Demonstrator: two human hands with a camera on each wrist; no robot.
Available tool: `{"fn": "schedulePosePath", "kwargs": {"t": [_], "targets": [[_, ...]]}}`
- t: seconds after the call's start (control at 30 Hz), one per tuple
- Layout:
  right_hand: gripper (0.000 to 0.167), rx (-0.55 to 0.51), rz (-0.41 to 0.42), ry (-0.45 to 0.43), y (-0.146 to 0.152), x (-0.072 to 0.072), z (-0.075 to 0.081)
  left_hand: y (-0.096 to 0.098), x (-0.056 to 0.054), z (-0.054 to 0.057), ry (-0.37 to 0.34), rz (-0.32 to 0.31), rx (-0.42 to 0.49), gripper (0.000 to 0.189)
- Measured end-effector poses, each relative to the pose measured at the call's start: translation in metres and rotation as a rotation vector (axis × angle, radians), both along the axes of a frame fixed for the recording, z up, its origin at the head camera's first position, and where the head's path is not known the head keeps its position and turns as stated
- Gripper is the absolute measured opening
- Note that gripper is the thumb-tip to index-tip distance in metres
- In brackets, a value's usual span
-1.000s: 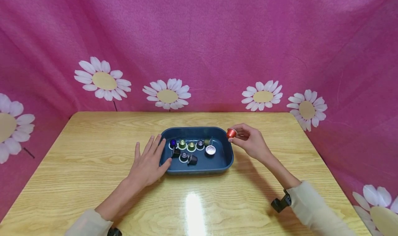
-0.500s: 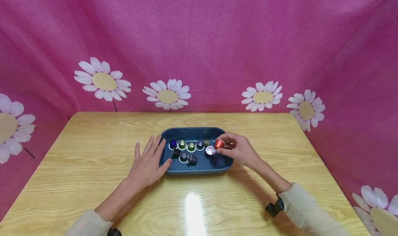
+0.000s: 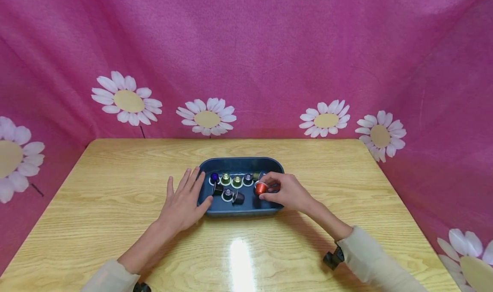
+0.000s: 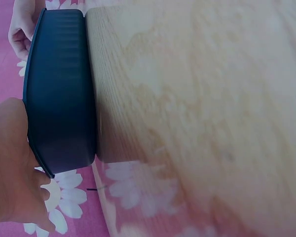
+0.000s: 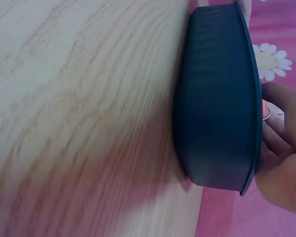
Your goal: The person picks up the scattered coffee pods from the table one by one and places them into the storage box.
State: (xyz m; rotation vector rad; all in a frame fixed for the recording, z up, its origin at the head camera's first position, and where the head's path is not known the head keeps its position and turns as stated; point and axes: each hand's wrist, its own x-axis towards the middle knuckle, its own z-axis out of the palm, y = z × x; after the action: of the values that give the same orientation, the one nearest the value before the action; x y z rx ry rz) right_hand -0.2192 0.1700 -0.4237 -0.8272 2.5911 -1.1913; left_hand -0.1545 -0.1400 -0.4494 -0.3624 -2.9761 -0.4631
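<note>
A dark blue oblong tray stands on the wooden table, with several coffee capsules inside. My right hand pinches a red coffee capsule between thumb and fingers, over the right part of the tray. In the right wrist view only a sliver of that red capsule shows past the rim. My left hand lies with spread, straight fingers at the tray's left end, fingertips at the rim. In the tray sit a blue capsule, green capsules and dark ones. The white-lidded capsule is mostly hidden behind the red one.
The light wooden table extends around the tray on all sides. A pink cloth with large daisies hangs behind and beside it. Each wrist carries a small black camera. A bright light reflection lies on the table in front.
My right hand has carried the red coffee capsule left and toward me, from the tray's right rim to over its inside. The left hand and the tray have stayed put.
</note>
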Motion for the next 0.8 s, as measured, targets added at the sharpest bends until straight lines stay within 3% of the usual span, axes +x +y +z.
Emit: {"fn": "schedulePosePath", "kwargs": {"t": [0.27, 0.5, 0.8], "targets": [[0.028, 0.019, 0.066, 0.04, -0.005, 0.0, -0.001, 0.0, 0.0, 0.0, 0.0, -0.002, 0.004, 0.075], [0.027, 0.083, 0.082, 0.055, -0.012, -0.002, -0.001, 0.001, 0.001, 0.0, 0.001, -0.003, 0.002, 0.075], [0.029, 0.09, 0.093, 0.097, -0.018, -0.001, -0.001, 0.001, 0.0, 0.001, -0.019, 0.0, 0.006, 0.075]]}}
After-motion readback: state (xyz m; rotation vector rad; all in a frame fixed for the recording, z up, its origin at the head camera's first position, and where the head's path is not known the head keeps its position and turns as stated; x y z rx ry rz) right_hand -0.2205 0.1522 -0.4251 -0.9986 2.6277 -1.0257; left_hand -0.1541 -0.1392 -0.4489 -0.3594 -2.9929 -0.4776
